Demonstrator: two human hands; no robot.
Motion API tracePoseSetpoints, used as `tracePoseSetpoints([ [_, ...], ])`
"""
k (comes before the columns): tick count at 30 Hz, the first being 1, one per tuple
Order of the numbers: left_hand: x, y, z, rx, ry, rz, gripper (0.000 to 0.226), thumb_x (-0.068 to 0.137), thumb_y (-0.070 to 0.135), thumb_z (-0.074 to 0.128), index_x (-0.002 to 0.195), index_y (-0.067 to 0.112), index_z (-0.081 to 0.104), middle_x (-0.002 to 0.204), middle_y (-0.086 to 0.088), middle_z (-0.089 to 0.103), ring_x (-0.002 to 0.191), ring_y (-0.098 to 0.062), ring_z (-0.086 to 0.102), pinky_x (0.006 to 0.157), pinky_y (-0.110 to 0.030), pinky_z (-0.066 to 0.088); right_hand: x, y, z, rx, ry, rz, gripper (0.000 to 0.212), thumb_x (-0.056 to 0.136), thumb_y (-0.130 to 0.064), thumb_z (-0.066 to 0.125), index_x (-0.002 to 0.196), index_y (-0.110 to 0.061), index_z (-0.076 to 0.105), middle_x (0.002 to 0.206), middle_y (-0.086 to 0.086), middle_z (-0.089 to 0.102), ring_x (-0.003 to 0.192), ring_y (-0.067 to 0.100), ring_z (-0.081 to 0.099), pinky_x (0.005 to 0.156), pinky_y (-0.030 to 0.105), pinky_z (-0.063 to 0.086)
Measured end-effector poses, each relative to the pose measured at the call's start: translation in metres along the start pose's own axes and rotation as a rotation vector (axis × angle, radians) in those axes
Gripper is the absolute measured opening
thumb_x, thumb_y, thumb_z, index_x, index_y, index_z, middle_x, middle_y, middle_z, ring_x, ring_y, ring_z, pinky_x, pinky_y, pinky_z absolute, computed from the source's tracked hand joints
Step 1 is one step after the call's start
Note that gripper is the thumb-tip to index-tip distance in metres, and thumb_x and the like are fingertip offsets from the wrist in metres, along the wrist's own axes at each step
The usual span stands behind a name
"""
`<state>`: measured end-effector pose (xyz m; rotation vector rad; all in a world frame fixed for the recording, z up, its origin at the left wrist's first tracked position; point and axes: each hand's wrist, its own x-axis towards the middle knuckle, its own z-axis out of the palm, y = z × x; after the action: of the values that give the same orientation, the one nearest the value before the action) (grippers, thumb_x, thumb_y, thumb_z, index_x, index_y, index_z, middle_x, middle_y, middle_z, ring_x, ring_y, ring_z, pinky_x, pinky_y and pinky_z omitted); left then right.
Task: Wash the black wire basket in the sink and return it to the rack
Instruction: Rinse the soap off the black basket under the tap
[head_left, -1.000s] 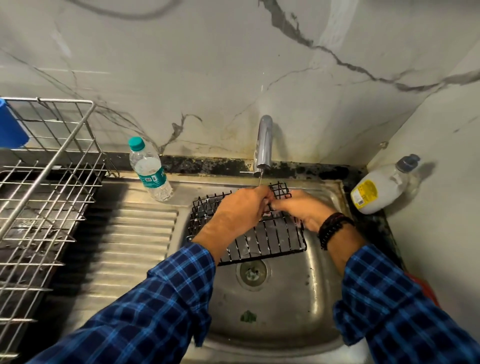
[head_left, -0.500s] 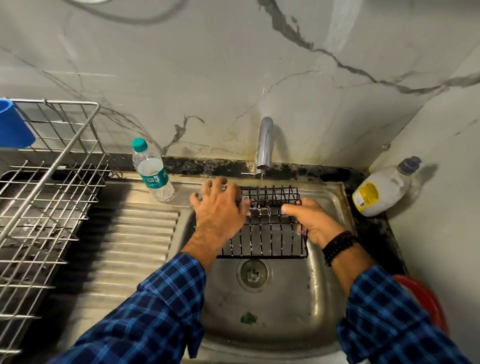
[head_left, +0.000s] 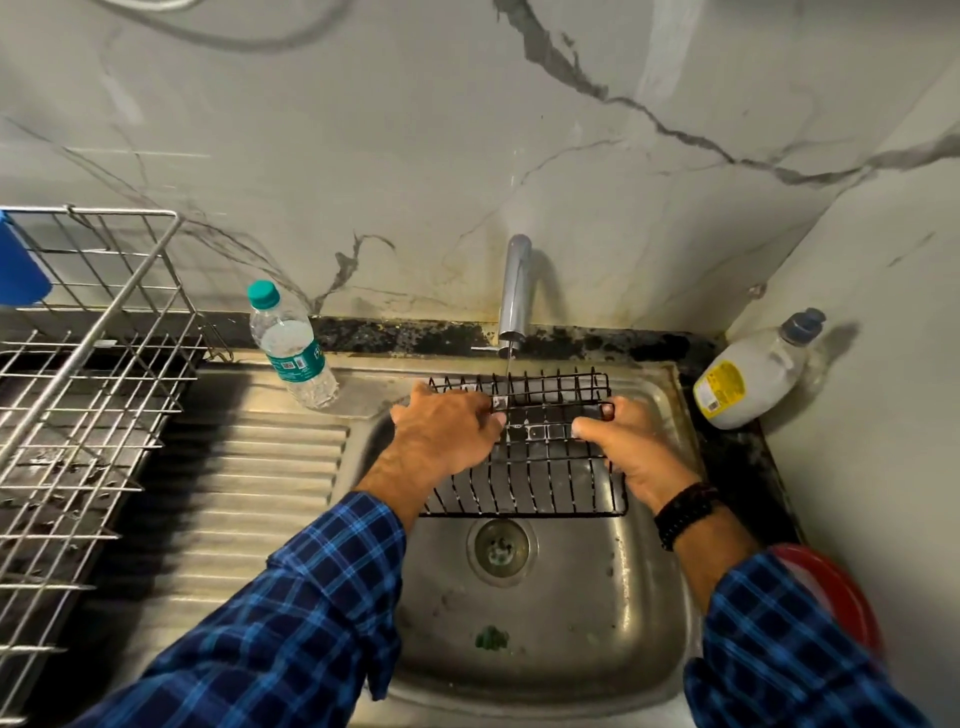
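The black wire basket (head_left: 540, 467) lies in the steel sink (head_left: 566, 613), under a thin stream from the tap (head_left: 514, 291). My left hand (head_left: 447, 431) lies over the basket's left part, fingers curled onto its upper wires. My right hand (head_left: 634, 447) grips the basket's right side, thumb over the upper wire. The metal dish rack (head_left: 88, 395) stands at the far left on the counter, away from both hands.
A water bottle with a green cap (head_left: 291, 348) stands on the ribbed drainboard (head_left: 234, 499) left of the sink. A white soap bottle (head_left: 753, 374) sits in the right corner. A red bowl (head_left: 831, 592) shows by my right sleeve. A blue object (head_left: 18, 270) hangs on the rack.
The basket has been turned and shifted under the tap. My left hand moved from its far left corner toward the middle; my right hand slid to its right edge.
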<state>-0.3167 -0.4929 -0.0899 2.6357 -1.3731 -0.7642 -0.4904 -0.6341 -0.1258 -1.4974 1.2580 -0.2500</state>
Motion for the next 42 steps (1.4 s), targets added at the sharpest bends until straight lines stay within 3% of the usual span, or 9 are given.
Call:
tracePoseSetpoints([
  [4,0.000,-0.012,0.011,-0.034,0.007,-0.001,0.027,0.103,0.050,0.033,0.111,0.033,0.053,0.098,0.004,0.062,0.096,-0.022,0.061,0.097,-0.057,0.049,0.000,0.001,0.005,-0.025,-0.062,-0.026,0.055,0.059,-0.036,0.079,0.107,-0.017,0.057,0.097,-0.002,0.059,0.090,0.017,0.056,0.074,0.035,0.047],
  [8,-0.002,-0.016,0.008,-0.089,0.066,0.022,0.028,0.105,0.046,0.034,0.099,0.029,0.055,0.092,0.004,0.060,0.087,-0.021,0.062,0.085,-0.048,0.056,0.006,-0.003,0.000,0.022,-0.166,0.061,0.044,0.071,-0.029,0.080,0.106,-0.016,0.056,0.100,0.005,0.060,0.085,0.018,0.055,0.062,0.032,0.042],
  [11,-0.003,-0.008,-0.002,-0.096,0.140,0.017,0.029,0.105,0.048,0.035,0.095,0.031,0.056,0.093,0.006,0.060,0.085,-0.017,0.060,0.085,-0.048,0.055,0.001,-0.017,-0.003,-0.098,-0.089,0.059,0.060,0.078,-0.036,0.073,0.126,-0.025,0.040,0.127,0.004,0.050,0.100,0.019,0.056,0.084,0.039,0.052],
  [16,0.000,0.007,-0.014,-0.054,0.330,-0.025,0.029,0.105,0.045,0.039,0.104,0.028,0.061,0.109,0.007,0.062,0.090,-0.020,0.060,0.094,-0.058,0.046,-0.039,-0.042,0.033,-0.879,0.282,-0.569,0.069,0.097,-0.050,0.044,0.156,-0.024,0.020,0.166,0.006,0.011,0.153,0.029,0.010,0.121,0.057,0.014],
  [19,0.005,0.013,-0.016,-0.055,0.323,-0.058,0.019,0.103,0.037,0.046,0.103,0.027,0.063,0.111,0.005,0.063,0.098,-0.026,0.064,0.095,-0.058,0.045,-0.039,-0.048,0.069,-1.082,0.037,-0.654,0.061,0.106,-0.043,0.021,0.159,-0.019,0.002,0.166,0.005,-0.007,0.154,0.024,-0.007,0.121,0.058,-0.006],
  [26,0.006,-0.003,-0.019,-0.030,0.214,-0.180,0.012,0.099,0.028,0.054,0.104,0.031,0.065,0.108,0.000,0.068,0.100,-0.026,0.065,0.092,-0.053,0.051,-0.034,-0.040,0.046,-1.109,-0.229,-0.910,0.062,0.106,-0.049,0.025,0.160,-0.022,0.013,0.166,-0.005,0.010,0.153,0.010,0.008,0.123,0.032,-0.001],
  [36,0.020,-0.006,-0.038,0.002,0.162,-0.184,0.021,0.100,0.023,0.051,0.109,0.024,0.070,0.091,0.000,0.063,0.083,-0.022,0.060,0.077,-0.036,0.052,-0.027,-0.049,0.033,-1.016,-0.122,-0.978,0.052,0.103,-0.050,0.027,0.145,-0.029,0.049,0.152,-0.008,0.047,0.141,0.012,0.040,0.118,0.039,0.025],
  [39,0.019,-0.008,-0.040,0.013,0.171,-0.157,0.019,0.100,0.021,0.051,0.107,0.023,0.069,0.087,0.002,0.059,0.081,-0.021,0.060,0.076,-0.036,0.052,-0.027,-0.048,0.035,-1.023,-0.151,-1.056,0.051,0.104,-0.045,0.031,0.148,-0.024,0.046,0.152,-0.004,0.046,0.142,0.012,0.040,0.119,0.036,0.024],
  [42,0.015,-0.011,-0.035,-0.025,0.184,-0.125,0.020,0.102,0.023,0.050,0.107,0.029,0.067,0.094,0.001,0.063,0.084,-0.021,0.059,0.082,-0.038,0.054,-0.018,-0.049,0.032,-1.097,-0.058,-0.813,0.064,0.102,-0.057,0.011,0.156,-0.026,0.024,0.162,-0.003,0.025,0.151,0.014,0.022,0.124,0.046,0.017],
])
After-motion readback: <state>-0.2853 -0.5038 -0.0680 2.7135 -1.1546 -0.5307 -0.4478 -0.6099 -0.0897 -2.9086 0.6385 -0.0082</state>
